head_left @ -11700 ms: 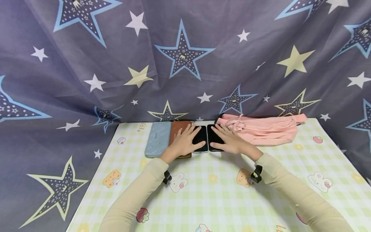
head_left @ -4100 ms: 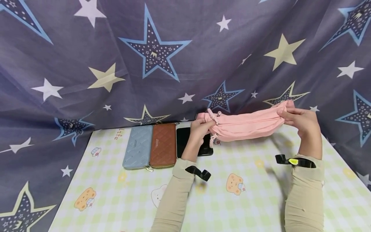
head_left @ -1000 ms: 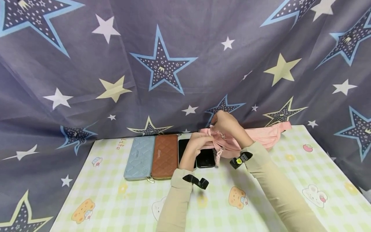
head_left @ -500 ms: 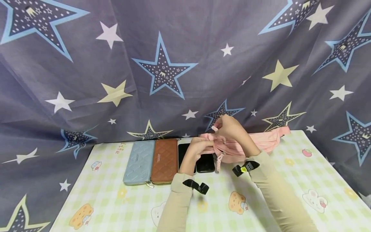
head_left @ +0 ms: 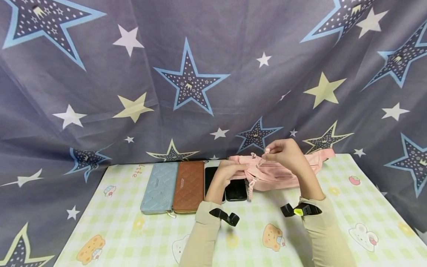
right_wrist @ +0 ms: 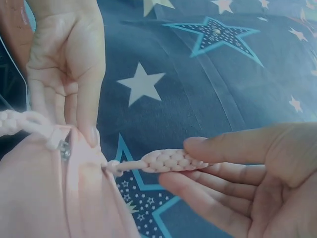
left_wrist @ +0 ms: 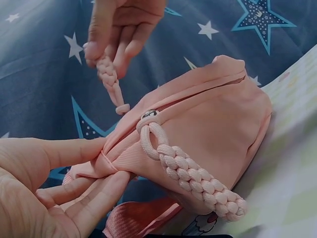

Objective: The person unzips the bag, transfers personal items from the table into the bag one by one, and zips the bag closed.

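The pink bag (head_left: 277, 180) lay near the far edge of the surface (head_left: 160, 241), right of centre. The left hand (head_left: 227, 173) pinched its left end between thumb and fingers. The right hand (head_left: 289, 156) pinched a braided pull (right_wrist: 168, 161) between thumb and fingers, drawn out from the bag; a second braided pull (left_wrist: 200, 183) hung loose down its side. Just left were two dark phones (head_left: 237, 191), then a brown wallet (head_left: 189, 187) and a blue wallet (head_left: 160, 187), side by side. Behind hung a star-patterned cloth (head_left: 207, 126).
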### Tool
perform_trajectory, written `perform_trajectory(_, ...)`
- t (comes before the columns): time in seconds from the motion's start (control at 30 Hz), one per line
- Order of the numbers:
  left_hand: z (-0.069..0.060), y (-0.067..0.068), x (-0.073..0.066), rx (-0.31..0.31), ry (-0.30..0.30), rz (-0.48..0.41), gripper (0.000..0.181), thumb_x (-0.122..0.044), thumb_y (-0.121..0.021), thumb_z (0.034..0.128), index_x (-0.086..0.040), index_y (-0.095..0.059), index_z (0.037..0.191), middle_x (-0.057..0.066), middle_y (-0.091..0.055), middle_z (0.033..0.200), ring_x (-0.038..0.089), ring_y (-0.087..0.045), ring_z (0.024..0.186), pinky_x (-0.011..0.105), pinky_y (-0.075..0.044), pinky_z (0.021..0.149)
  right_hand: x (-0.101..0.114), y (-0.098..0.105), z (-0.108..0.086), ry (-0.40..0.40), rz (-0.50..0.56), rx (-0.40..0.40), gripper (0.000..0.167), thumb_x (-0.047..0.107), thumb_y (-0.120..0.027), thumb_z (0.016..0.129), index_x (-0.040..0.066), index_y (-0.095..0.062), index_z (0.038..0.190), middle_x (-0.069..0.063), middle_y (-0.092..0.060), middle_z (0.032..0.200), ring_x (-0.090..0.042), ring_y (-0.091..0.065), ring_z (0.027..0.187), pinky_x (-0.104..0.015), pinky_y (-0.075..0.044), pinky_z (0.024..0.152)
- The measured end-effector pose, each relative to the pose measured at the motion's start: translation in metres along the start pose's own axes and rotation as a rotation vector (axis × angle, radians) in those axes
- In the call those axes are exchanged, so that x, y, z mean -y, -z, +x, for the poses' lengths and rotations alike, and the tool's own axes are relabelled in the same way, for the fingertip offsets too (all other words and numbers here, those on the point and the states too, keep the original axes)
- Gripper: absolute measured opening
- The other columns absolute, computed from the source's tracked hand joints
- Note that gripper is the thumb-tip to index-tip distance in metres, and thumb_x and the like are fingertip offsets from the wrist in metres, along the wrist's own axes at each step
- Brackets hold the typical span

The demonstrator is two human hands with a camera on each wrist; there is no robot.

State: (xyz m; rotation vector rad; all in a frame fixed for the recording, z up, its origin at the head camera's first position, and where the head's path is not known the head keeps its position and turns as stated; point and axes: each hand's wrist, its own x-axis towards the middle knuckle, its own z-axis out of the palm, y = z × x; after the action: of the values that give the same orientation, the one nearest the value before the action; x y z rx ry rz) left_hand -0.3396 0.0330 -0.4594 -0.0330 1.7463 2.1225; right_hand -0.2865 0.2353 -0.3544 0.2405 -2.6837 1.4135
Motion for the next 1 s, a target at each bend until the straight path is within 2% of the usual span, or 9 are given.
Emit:
perform_trajectory(0.13, -0.001, 0.000, 0.002, -0.009, -0.007, 0.002, 0.020, 0.004, -0.076, 0.0842, 0.012, -0.073, 0.103, 0.010, -0.078, 0.082, 0.011, -0.073, 0.064, 0.037, -0.063, 0.076, -0.009, 0.003, -0.009, -0.024, 0.083, -0.074, 0.025, 0.004, -0.083, 0.082, -0.011, -0.073, 0.098, -0.008, -0.076, 0.079, -0.001, -0.066, 0.066, -0.019, -0.056, 0.063)
perform_trajectory(0.33, -0.002, -0.002, 0.005, -0.022, -0.011, 0.015, 0.009, 0.004, -0.077, 0.0839, 0.007, -0.075, 0.092, 0.003, -0.074, 0.070, 0.010, -0.071, 0.061, 0.036, -0.064, 0.073, -0.019, 0.007, -0.018, -0.059, 0.184, -0.119, 0.029, 0.003, -0.083, 0.081, -0.014, -0.071, 0.102, 0.002, -0.076, 0.076, -0.003, -0.071, 0.067, -0.020, -0.058, 0.065)
perform_trajectory(0.53, -0.001, -0.003, -0.001, -0.033, 0.000, 0.018, 0.006, 0.003, -0.077, 0.0837, 0.004, -0.074, 0.089, 0.004, -0.074, 0.071, 0.011, -0.072, 0.062, 0.037, -0.063, 0.075, -0.018, 0.010, -0.017, -0.019, 0.239, -0.132, 0.026, -0.004, -0.079, 0.083, -0.017, -0.068, 0.102, 0.009, -0.075, 0.073, -0.002, -0.071, 0.068, -0.020, -0.059, 0.066)
perform_trajectory(0.7, -0.003, -0.005, -0.005, -0.041, 0.014, 0.024, 0.007, 0.002, -0.079, 0.0837, 0.003, -0.074, 0.088, 0.003, -0.073, 0.071, 0.011, -0.072, 0.062, 0.037, -0.063, 0.076, -0.021, 0.012, -0.015, -0.007, 0.304, -0.175, 0.021, -0.008, -0.075, 0.085, -0.017, -0.067, 0.101, 0.012, -0.075, 0.072, -0.002, -0.073, 0.069, -0.021, -0.060, 0.066)
perform_trajectory(0.83, -0.003, -0.006, -0.004, -0.047, 0.011, 0.026, 0.010, 0.002, -0.078, 0.0837, 0.005, -0.074, 0.092, 0.002, -0.073, 0.070, 0.011, -0.071, 0.062, 0.034, -0.063, 0.073, -0.025, 0.013, -0.014, -0.020, 0.322, -0.221, 0.021, -0.006, -0.074, 0.086, -0.017, -0.066, 0.102, 0.015, -0.074, 0.071, -0.001, -0.073, 0.069, -0.020, -0.060, 0.067)
perform_trajectory(1.0, -0.003, -0.008, 0.001, -0.063, 0.000, 0.031, 0.011, 0.004, -0.077, 0.0839, 0.008, -0.074, 0.094, 0.000, -0.071, 0.068, 0.009, -0.069, 0.060, 0.030, -0.063, 0.069, -0.030, 0.015, -0.012, -0.065, 0.293, -0.247, 0.027, -0.002, -0.076, 0.086, -0.018, -0.066, 0.105, 0.020, -0.070, 0.067, 0.001, -0.071, 0.068, -0.018, -0.059, 0.067)
